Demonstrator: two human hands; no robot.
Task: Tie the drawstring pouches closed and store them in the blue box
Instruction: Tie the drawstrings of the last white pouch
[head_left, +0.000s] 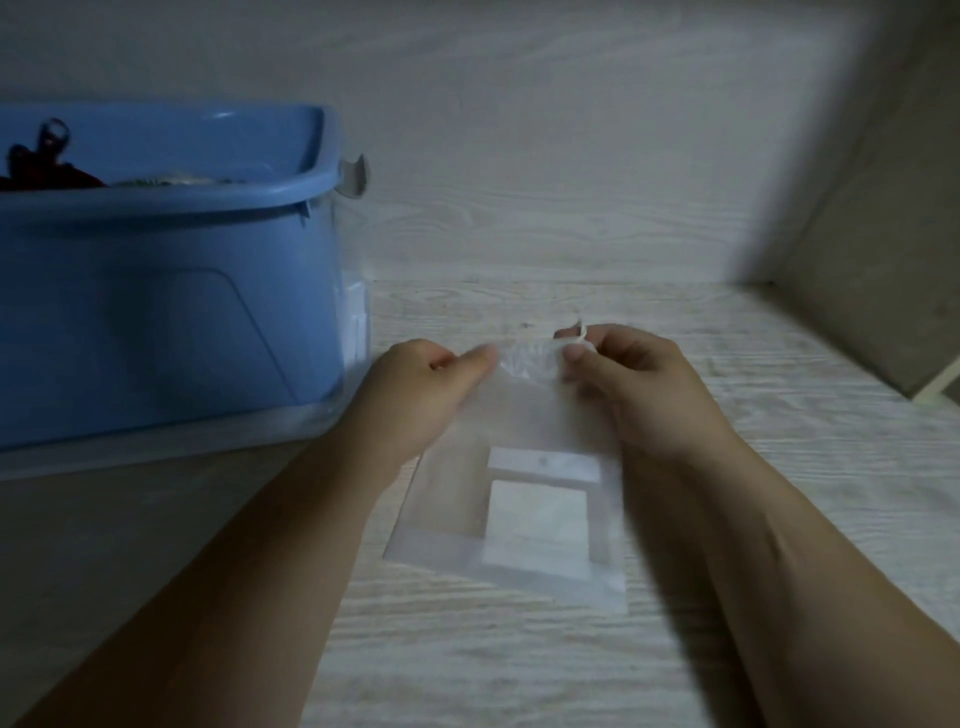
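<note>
Fingers: both hands have them curled at the gathered mouth of the pouch. The left hand pinches the mouth's near side between thumb and forefinger. The right hand pinches the far side, with a loop of drawstring over its fingertip.
Table: pale wood grain; it carries the blue box and everything to the right of it.
Blue box: open-topped plastic tub at the left, sitting on a clear plastic base that shows along its bottom edge. A grey latch sticks up at its right end.
Inside the blue box: a dark red thing with a small loop standing up at the left. Beside it lies a pale greenish bundle. Both show only above the rim, too dim to tell further.
Pouch: lies flat on the table just right of the blue box, outside it. It is sheer, whitish and see-through, puckered at the mouth and smooth lower down. The mouth points away from the person.
Inside the pouch: two white flat pieces, a narrow strip above a larger square, both in the lower half.
Knot: I cannot tell whether one is tied.
</note>
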